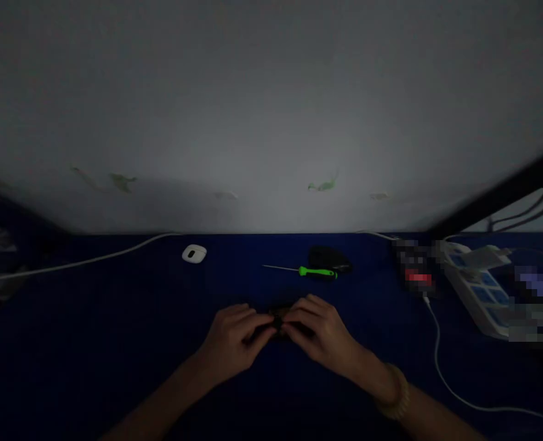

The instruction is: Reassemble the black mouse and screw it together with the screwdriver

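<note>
Near the middle of the dark blue table, my left hand (237,340) and my right hand (322,334) meet at a small dark object (277,324). Thumb and fingers of each hand pinch it from opposite sides; the image is too dark to tell what it is. A bracelet circles my right wrist. Beyond the hands lies a screwdriver (318,272) with a green and black handle, its thin shaft pointing left. Just behind it rests a black rounded object (329,257) that looks like a computer mouse.
A white earbud case (194,253) lies at the back left, close to a white cable (115,253). On the right are a dark device (416,260) with a cable plugged in and a white power strip (478,294). A grey wall (253,122) bounds the table's back.
</note>
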A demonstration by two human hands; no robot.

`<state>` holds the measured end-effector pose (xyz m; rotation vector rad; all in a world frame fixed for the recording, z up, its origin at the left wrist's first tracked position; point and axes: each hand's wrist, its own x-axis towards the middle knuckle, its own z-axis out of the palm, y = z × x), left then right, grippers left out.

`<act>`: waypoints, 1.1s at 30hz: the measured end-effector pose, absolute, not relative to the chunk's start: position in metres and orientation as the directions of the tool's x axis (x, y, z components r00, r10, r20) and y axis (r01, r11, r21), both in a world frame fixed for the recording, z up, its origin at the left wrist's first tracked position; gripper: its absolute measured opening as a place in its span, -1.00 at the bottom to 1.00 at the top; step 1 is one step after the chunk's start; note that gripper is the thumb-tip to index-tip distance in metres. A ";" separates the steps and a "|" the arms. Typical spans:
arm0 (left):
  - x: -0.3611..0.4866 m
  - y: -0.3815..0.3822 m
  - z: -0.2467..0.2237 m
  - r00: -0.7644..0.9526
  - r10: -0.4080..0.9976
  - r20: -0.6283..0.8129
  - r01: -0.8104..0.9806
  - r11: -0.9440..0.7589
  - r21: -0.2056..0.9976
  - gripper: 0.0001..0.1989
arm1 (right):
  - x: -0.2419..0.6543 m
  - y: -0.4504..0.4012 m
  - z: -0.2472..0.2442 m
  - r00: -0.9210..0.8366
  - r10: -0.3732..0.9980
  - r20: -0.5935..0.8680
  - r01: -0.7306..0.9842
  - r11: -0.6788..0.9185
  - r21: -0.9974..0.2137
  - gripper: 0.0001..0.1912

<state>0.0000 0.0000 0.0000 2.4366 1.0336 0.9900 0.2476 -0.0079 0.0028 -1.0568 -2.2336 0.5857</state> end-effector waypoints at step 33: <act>0.002 0.003 -0.005 0.470 0.786 0.403 0.519 -0.615 0.594 -0.90 | 0.249 -0.009 0.008 -0.545 0.817 0.188 0.592 0.533 -0.605 -0.84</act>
